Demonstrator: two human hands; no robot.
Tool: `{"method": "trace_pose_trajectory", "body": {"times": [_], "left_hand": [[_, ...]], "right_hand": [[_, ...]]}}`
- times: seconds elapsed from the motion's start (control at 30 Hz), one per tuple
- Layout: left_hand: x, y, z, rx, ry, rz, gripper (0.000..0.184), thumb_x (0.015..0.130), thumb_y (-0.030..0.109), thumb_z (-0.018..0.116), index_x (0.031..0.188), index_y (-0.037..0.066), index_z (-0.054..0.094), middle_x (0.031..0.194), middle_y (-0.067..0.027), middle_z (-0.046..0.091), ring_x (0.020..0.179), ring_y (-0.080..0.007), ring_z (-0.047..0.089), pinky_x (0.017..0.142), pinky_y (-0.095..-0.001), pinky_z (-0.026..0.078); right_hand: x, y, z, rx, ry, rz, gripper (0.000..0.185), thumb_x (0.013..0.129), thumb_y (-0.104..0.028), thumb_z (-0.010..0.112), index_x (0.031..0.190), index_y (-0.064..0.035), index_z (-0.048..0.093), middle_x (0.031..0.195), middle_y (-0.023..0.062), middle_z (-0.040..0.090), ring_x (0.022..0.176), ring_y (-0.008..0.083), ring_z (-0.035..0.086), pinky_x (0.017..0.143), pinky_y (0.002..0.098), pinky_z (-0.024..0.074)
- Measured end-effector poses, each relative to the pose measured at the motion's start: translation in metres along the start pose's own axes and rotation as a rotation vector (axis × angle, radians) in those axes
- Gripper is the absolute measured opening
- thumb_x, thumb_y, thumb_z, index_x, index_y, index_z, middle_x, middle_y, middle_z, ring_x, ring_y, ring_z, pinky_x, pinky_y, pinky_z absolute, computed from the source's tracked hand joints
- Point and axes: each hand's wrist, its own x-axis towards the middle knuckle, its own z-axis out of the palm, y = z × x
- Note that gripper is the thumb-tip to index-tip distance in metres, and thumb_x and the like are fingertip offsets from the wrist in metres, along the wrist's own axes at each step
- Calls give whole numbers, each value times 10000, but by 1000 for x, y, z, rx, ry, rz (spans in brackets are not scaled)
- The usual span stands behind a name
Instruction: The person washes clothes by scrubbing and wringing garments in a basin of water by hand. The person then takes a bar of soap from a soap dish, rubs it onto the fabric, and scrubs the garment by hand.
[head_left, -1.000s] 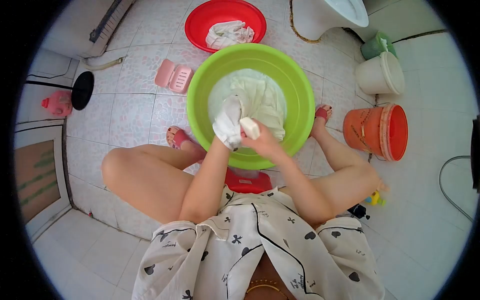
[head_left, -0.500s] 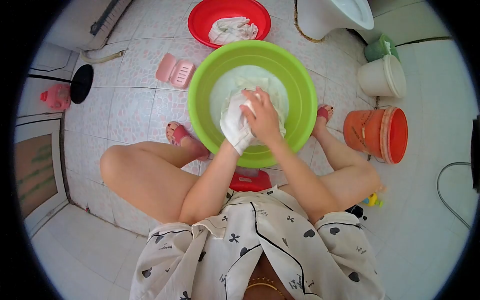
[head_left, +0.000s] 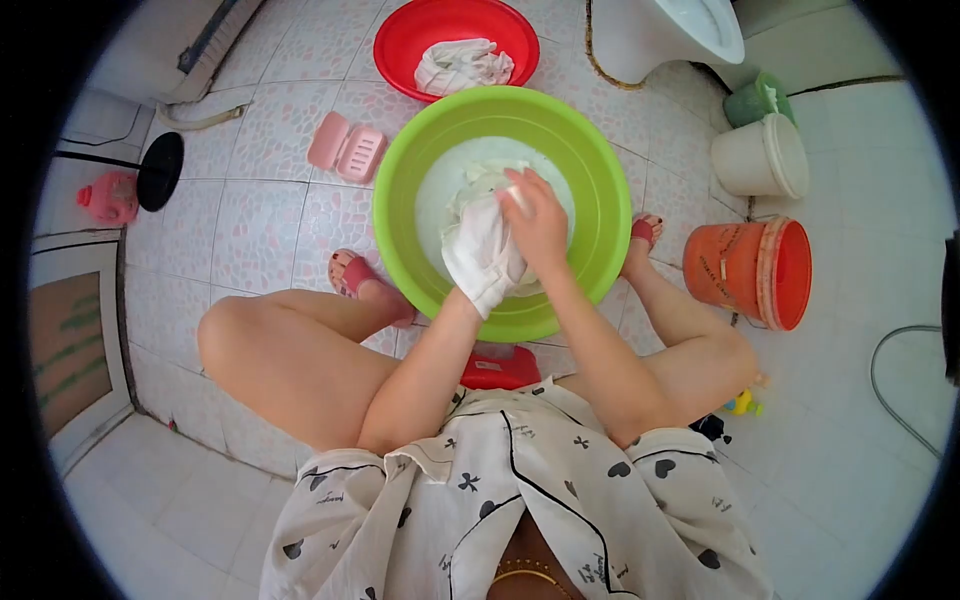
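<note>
A white cloth (head_left: 482, 250) covers my left hand (head_left: 480, 262) down to the wrist, over the green basin (head_left: 602, 200). Its fingers are hidden inside the fabric. My right hand (head_left: 538, 222) is closed around a white soap bar (head_left: 515, 199), held against the cloth near my left fingertips. Below them in the basin, more pale wet cloth (head_left: 487, 178) lies in cloudy water (head_left: 437, 200).
Beyond the basin is a red basin (head_left: 388, 45) with white cloth (head_left: 463, 66). A pink soap box (head_left: 360, 152) lies open at the left. An orange bucket (head_left: 728, 268) and a white bucket (head_left: 745, 158) stand at the right. A toilet (head_left: 660, 35) is at the back.
Since a second ago both hands have moved a little, the left one turning upward. The soap, largely hidden half a second ago, shows a small part again at the cloth's upper right.
</note>
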Motion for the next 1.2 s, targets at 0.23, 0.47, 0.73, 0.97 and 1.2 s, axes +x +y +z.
{"method": "trace_pose_trajectory", "body": {"times": [0.23,0.47,0.73,0.97,1.2], "left_hand": [[-10,-60,14,-1286,316,-127,324,931,270,422,1179,71,482,1129,-136,549,1044,-239,534,887,-349,426],[5,-27,21,496,119,179,345,930,219,389,1236,68,436,1207,-147,499,1122,-279,486,937,-374,407],[-3,-13,2,-259,178,9,348,930,229,389,1238,71,426,1211,-136,488,1136,-274,469,944,-374,388],[-4,-36,12,-1081,194,-96,334,899,246,454,1176,59,470,1133,-147,541,1065,-296,507,868,-394,419],[15,-1,11,751,-33,44,356,879,273,496,1147,39,487,1087,-148,567,1024,-296,525,852,-397,422]], "right_hand": [[-31,-30,2,16,-143,-235,332,764,-253,700,1077,-150,667,1164,128,589,1042,294,583,902,361,455],[19,10,3,-51,81,67,305,767,-266,697,1046,-144,678,1136,128,602,1002,290,599,875,353,465],[-43,-39,8,-20,-145,-280,317,746,-272,699,1041,-160,672,1123,116,585,1007,279,592,832,365,489],[-25,-29,5,-120,-56,-413,317,742,-288,703,1033,-167,676,1146,119,575,1030,284,577,852,382,480],[30,8,-4,-121,19,116,290,800,-313,655,1043,-156,673,1154,126,582,964,313,601,805,411,479]]}}
